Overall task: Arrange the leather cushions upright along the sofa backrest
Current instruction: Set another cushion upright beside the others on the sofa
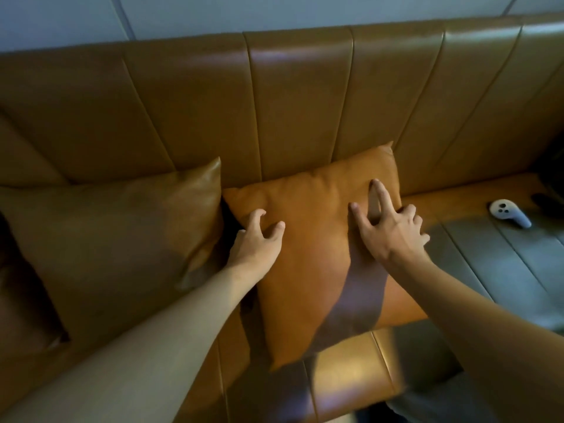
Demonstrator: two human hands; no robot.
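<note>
An orange-tan leather cushion [308, 254] leans against the channelled sofa backrest [293, 102] at the centre, its lower corner reaching toward the seat's front edge. My left hand [258, 241] rests on its upper left part with fingers curled and apart. My right hand [390, 227] lies spread on its upper right part, fingertips pressing the face. Neither hand grips it. A second, darker brown leather cushion [116, 236] leans against the backrest just to the left, its right edge touching the first cushion.
A white handheld controller [508, 213] lies on the seat [494, 257] at the right, with a dark object [546, 199] behind it. A third dark cushion edge [21, 300] shows at the far left. A pale wall [213, 13] rises behind the sofa.
</note>
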